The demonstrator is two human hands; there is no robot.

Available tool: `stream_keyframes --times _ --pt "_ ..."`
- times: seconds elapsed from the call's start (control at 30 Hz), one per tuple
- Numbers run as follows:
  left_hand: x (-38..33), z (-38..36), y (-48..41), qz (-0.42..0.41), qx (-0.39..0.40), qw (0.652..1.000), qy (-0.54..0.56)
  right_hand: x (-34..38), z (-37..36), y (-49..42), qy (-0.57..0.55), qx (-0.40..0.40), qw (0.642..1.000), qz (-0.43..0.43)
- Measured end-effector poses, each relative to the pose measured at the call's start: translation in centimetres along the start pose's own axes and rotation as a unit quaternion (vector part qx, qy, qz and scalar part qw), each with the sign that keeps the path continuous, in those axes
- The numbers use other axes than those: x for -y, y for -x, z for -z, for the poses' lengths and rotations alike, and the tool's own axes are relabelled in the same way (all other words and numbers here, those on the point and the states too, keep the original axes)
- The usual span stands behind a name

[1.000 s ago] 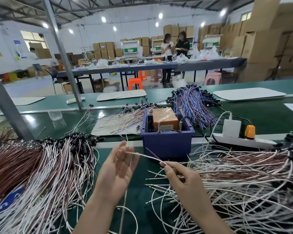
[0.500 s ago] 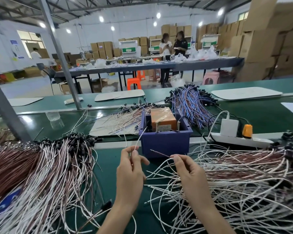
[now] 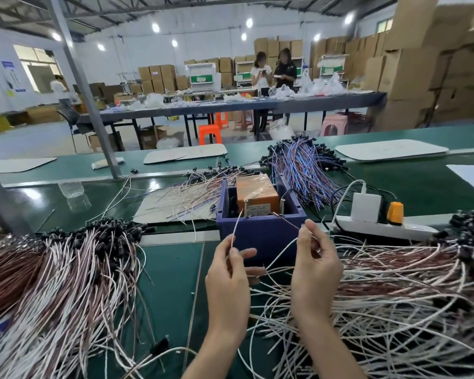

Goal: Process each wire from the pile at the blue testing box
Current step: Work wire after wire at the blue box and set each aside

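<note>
Left hand (image 3: 227,280): pinches a white wire end (image 3: 236,228) between thumb and forefinger, the tip pointing up at the near rim of the box.
Right hand (image 3: 315,269): pinches a thin brown wire end (image 3: 285,221), which slants up and left to the same rim; the two hands are side by side, not touching.
Blue box (image 3: 260,233): stands on the desk (image 3: 170,283) just behind the hands, open at the top, with an orange block (image 3: 256,191) inside.
Open room: a strip of bare green desk runs from the box toward the near edge, and both forearms lie along it.
Right pile (image 3: 394,296): tangled white and brown wires crowd against the right wrist, and loops spill under both forearms.
Left pile (image 3: 52,283): white and brown wires fanned out, with black plugs at their far ends; near the box but apart from it.
Behind the box: loose wires on a cardboard sheet (image 3: 181,198) to the left, a bundle of blue and red wires (image 3: 304,173) to the right.
Power strip (image 3: 381,228): white, just right of the box, carrying a white charger and an orange plug.
Post (image 3: 85,91): grey metal, rising at a slant from the far left of the desk.
Far edge: beyond it are an aisle, a long table and two people standing.
</note>
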State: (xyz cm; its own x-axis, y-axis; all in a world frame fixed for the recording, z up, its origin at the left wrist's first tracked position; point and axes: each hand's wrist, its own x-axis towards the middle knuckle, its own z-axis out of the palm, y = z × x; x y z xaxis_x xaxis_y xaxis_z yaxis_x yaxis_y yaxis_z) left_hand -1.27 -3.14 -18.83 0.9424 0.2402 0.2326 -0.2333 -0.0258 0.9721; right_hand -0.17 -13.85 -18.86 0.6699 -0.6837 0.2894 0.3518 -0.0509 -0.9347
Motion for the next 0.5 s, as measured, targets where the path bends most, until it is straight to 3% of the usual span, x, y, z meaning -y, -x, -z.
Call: stream_keyframes --times 0.5 --pt "0.9 0.44 0.12 0.005 0.015 1.0 0.001 -0.23 0.34 -0.45 0.021 0.021 0.999 -0.037"
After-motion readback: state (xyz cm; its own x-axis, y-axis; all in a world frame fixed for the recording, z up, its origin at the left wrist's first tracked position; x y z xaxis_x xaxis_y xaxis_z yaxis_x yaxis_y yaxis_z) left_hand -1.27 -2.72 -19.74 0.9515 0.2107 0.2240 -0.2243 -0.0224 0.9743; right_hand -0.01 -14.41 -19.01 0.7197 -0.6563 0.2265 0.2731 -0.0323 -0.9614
